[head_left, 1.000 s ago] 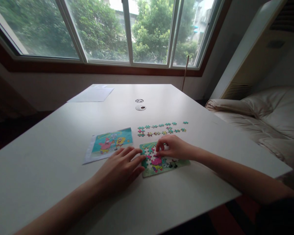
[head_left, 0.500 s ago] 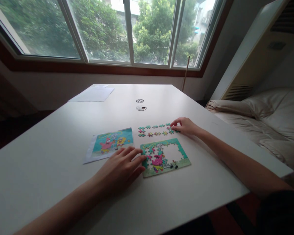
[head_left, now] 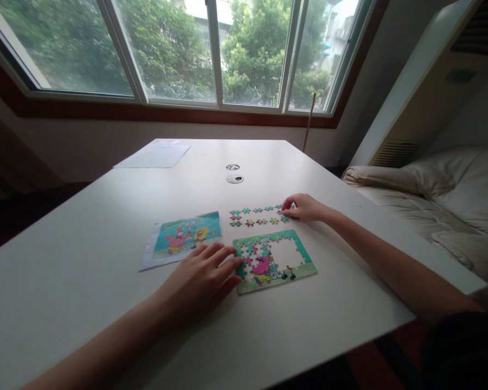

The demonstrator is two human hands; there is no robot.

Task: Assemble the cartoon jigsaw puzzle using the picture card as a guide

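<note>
A cartoon jigsaw board (head_left: 250,287) lies on the table in front of me, partly filled, with a white gap at its upper right. My left hand (head_left: 205,273) rests flat, its outstretched fingertips touching the board's left edge. Beyond the board, loose jigsaw pieces (head_left: 261,221) lie in rows. At the right end of these rows, my right hand (head_left: 305,208) has thumb and forefinger pinched on a jigsaw piece (head_left: 280,212), which the fingers partly cover. Left of the board is a printed reference picture (head_left: 179,236) showing the same cartoon figures, its lower right corner behind my left hand.
The white table (head_left: 85,281) carries white paper sheets (head_left: 154,156) at its far left and two round cable-hole covers (head_left: 235,179) near the middle. A pale leather sofa (head_left: 406,195) stands along the right side. Windows (head_left: 174,54) line the far wall.
My right hand has shifted very slightly left and away from me, among the pieces at the row's right end. My left hand and the board stay where they were.
</note>
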